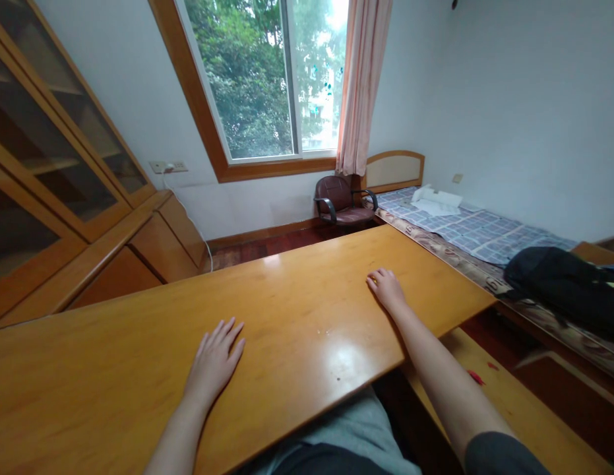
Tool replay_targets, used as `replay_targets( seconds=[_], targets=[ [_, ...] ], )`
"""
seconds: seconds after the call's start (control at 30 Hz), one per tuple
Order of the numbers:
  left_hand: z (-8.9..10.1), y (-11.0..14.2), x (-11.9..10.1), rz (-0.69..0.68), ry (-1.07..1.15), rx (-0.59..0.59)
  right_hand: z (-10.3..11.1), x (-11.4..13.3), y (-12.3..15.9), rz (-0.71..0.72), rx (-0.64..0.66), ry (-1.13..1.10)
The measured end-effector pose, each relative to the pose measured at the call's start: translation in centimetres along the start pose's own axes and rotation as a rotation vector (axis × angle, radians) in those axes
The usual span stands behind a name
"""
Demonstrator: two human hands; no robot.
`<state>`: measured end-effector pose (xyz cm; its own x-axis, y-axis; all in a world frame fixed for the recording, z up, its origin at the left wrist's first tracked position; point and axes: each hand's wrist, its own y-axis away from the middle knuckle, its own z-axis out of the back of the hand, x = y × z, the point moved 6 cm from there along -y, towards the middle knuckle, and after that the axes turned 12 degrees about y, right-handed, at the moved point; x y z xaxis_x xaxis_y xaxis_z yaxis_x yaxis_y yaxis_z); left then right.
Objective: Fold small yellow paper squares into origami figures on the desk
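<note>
The left hand (214, 366) rests palm-down on the wooden desk (297, 297), its fingers (225, 336) lightly spread, holding nothing. The right hand (388, 290) rests farther along, fingers loosely curled — whether around anything, one cannot tell. The desk lies before the person — between cabinet (161, 244) and bed (489, 231).

You have smooth, glossy wood in your tabletop (297, 290) — beyond it you see matt cloth in the curtain (363, 86), leather-like sheen on the chair (335, 195).
</note>
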<state>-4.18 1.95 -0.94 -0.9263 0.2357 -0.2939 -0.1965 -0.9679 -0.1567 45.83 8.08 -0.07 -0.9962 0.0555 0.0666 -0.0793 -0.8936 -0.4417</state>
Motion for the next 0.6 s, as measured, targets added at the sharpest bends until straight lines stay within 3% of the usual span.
replay_targets(
  seconds=[0.2, 0.37, 0.47, 0.6],
  targets=[
    [0.1, -0.1, 0.0, -0.004, 0.005, -0.018, 2.2, -1.3, 2.3, -0.037, -0.073, -0.222],
    [0.1, -0.2, 0.1, 0.001, 0.008, 0.0, 3.6, -4.0, 4.3, -0.24, -0.14, -0.616],
    [0.2, -0.2, 0.1, 0.005, 0.01, -0.006, 4.8, -7.9, 8.3, -0.492, -0.238, -0.773],
    [0.3, -0.3, 0.2, 0.004, 0.01, -0.005, 6.8, -14.3, 16.5, -0.802, -0.408, -0.778]
  ],
)
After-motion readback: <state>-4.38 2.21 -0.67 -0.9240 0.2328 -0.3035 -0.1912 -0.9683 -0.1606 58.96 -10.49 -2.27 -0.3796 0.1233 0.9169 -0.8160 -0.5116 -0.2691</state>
